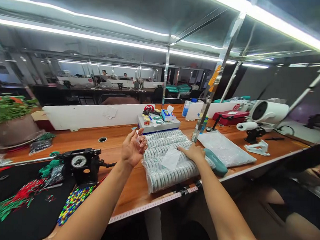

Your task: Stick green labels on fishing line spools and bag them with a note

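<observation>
A clear plastic pack of white, disc-like pieces (171, 178) in several rows lies on the wooden bench. My right hand (194, 152) rests on the pack's right side, fingers stretched out across the plastic. Raised by the pack's left edge, my left hand (132, 147) has its fingers curled together. A whitish scrap shows at those fingertips, too small to make out. On top of the pack sits a white paper slip (171, 158). A teal pouch (215, 162) touches the pack near my right wrist.
Behind the pack stands a box (159, 127) topped with small items. A black clamp-like device (82, 164), colourful beads (74, 204) and a black mat (20, 213) are left. To the right are a bubble-wrap bag (227, 148), metal post (216, 73) and white fan (270, 111). Another person's leg (291, 198) shows.
</observation>
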Available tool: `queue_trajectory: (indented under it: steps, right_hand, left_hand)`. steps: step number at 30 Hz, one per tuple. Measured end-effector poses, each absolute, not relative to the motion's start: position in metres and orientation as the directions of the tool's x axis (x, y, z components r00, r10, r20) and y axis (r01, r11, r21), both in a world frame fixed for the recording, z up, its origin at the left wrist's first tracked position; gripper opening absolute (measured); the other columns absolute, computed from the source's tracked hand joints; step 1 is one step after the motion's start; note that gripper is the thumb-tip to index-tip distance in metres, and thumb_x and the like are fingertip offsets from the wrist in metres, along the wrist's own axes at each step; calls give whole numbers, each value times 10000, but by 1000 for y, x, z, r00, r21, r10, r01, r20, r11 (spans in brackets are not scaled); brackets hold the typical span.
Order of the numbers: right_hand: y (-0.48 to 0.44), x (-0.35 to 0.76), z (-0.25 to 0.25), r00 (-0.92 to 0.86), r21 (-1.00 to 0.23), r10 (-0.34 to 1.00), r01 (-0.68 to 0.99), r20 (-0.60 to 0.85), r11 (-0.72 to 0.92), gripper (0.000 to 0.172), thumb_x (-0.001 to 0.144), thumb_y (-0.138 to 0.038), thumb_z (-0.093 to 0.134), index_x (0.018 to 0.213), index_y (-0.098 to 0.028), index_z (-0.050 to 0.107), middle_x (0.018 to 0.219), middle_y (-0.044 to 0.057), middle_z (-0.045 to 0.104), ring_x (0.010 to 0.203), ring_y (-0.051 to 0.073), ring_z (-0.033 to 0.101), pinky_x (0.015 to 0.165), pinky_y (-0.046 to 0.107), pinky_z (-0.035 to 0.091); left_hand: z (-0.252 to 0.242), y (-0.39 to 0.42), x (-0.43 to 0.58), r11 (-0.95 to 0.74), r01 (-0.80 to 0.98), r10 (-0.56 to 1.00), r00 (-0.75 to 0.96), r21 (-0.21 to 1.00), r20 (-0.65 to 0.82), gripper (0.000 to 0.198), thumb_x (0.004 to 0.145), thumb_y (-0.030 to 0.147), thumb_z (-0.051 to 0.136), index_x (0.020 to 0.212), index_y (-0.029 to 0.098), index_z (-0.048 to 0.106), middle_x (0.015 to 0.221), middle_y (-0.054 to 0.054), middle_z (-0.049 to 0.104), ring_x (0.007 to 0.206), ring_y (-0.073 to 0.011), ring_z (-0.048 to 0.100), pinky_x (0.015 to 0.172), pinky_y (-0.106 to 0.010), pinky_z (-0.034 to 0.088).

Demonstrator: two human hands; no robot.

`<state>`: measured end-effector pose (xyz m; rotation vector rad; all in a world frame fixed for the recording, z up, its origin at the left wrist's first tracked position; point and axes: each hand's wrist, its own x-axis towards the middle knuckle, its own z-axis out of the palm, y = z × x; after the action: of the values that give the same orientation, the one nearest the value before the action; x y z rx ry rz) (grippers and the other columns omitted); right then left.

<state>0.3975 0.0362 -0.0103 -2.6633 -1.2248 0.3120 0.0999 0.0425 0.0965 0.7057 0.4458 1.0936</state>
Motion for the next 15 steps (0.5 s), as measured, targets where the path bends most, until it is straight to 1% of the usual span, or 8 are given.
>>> queue_trajectory:
  steps: [1,2,5,7,10,13,15]
  right_hand:
    - [37,397,-9,640,-268,762,719,-105,-641,1144,778,-873,556,1493,6,395,1439,323,472,1378,430,433,1119,495,312]
    - [37,396,-8,644,-276,759,715,-100,-643,1145,774,-871,564,1496,3,395,1440,320,473,1378,426,433,1119,491,309]
    - [39,395,-4,652,-295,753,706,-84,-644,1152,772,-871,570,1501,2,393,1444,320,469,1377,423,434,1117,483,307]
    - [40,395,-2,652,-302,754,705,-80,-642,1159,768,-874,573,1498,8,394,1444,329,464,1377,426,431,1118,481,304]
    - [40,397,-1,646,-303,759,709,-83,-637,1142,771,-865,578,1485,9,404,1446,328,460,1378,425,427,1119,471,304]
    - [40,397,-1,645,-299,759,709,-91,-639,1133,772,-855,587,1484,4,395,1456,321,451,1385,426,417,1122,465,306]
    - [40,398,-1,645,-300,758,707,-96,-640,1125,778,-853,582,1481,6,394,1453,327,448,1386,435,410,1121,473,304]
  left_hand:
    - [98,43,117,360,-695,892,453,623,-11,325,1001,381,407,1093,139,604,704,18,375,488,-76,339,433,-179,229]
    - [98,44,135,399,-714,881,472,576,-26,332,1015,380,387,1075,140,608,691,16,379,476,-79,338,421,-180,224]
    - [85,50,189,414,-743,884,467,526,-36,343,1027,409,367,1041,157,600,667,22,373,469,-85,350,424,-185,251]
    - [70,56,219,409,-753,895,440,515,-66,328,1023,422,378,1034,164,580,659,29,367,468,-84,360,430,-186,270]
    - [44,64,249,385,-761,922,349,522,-170,286,1013,427,412,1029,172,541,664,38,382,450,-70,357,428,-175,278]
    - [25,71,261,362,-742,930,245,564,-274,244,998,406,468,1044,173,526,677,43,415,430,-53,344,421,-163,284]
    - [18,75,263,360,-713,929,214,602,-303,241,994,394,505,1056,163,537,680,44,430,433,-52,346,418,-164,284]
